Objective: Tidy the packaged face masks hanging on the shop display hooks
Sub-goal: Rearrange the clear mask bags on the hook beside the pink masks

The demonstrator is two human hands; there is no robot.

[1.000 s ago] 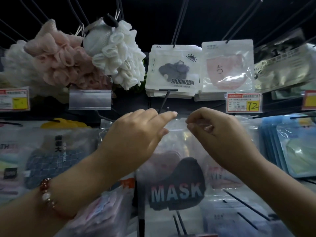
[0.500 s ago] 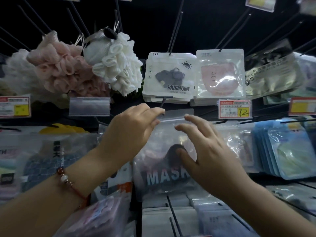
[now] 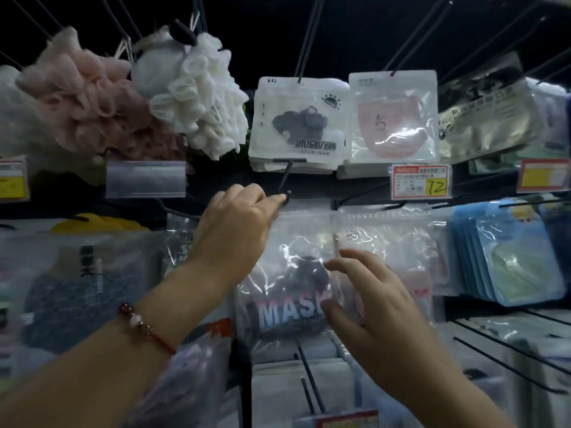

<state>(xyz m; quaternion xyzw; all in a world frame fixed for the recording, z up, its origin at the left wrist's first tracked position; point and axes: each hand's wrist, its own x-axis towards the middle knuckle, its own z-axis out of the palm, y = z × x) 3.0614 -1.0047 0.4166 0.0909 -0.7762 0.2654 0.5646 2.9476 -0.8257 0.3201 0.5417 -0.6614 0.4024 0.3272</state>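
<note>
A clear packet with a dark mask and the word MASK (image 3: 293, 251) hangs in the middle row of the display, its top edge at a black hook tip (image 3: 288, 194). My left hand (image 3: 238, 233), with a bead bracelet on the wrist, pinches the packet's top left edge right beside that hook tip. Lower down, my right hand (image 3: 367, 307) has its fingers spread and straight, touching the packet's front near the printed word. Another clear mask packet (image 3: 389, 242) hangs just to the right, partly behind my right hand.
Above hang white packets with a dark mask (image 3: 296, 118) and a pink mask (image 3: 395, 122), with a price tag marked 72 (image 3: 420, 182). Pink (image 3: 92, 109) and white (image 3: 204, 97) bath puffs hang upper left. Blue packets (image 3: 509, 257) are on the right, towel packs (image 3: 77, 285) on the left, and more hooks (image 3: 309, 384) below.
My right hand let go of the packet's top edge, opened, and dropped onto its front. The left hand stayed at the top, moving up to the hook tip.
</note>
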